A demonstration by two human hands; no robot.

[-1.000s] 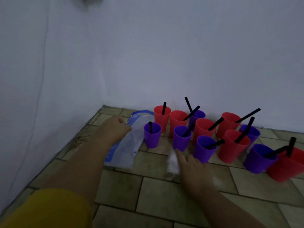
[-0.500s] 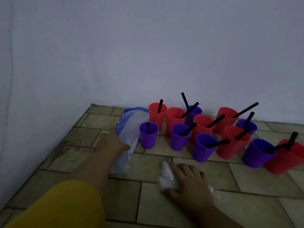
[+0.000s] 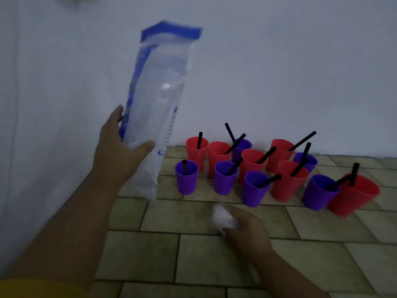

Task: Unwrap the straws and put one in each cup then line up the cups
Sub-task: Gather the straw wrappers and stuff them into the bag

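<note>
Black plastic straws [image 3: 200,139] are all sitting in cups as far as I can see, one each, leaning every which way. I count twelve cups: six red plastic cups [image 3: 196,153] and six purple plastic cups [image 3: 186,179], bunched on the olive tiled floor [image 3: 214,259] right up by the white wall [image 3: 279,72]. It's no tidy line, more like staggered rows running left to right, and several cups touch or overlap from this angle. The leftmost purple one stands a bit apart from its neighbours, with its straw nearly upright. Over at the far right a purple cup and a red one sit pressed together, and their straws meet up top.

The left hand [image 3: 120,153] is up in the air to the left of the cups, holding a long clear plastic bag [image 3: 156,93] with a blue strip along the top. The thumb lies across the front and the fingers wrap behind the lower half. The bag stands nearly upright, leaning a touch to the right, blue end up. The bottom end hangs free beside the leftmost purple cup. It's motion-blurred, so I can't tell what's inside.

The right hand [image 3: 247,233] is low over the tiles in front of the cluster, fingers curled around a crumpled white wad [image 3: 222,218] of wrapper stuff. Can't tell whether that hand actually touches the floor.

A yellow sleeve [image 3: 32,289] shows on the left arm, down in the bottom-left corner.
</note>
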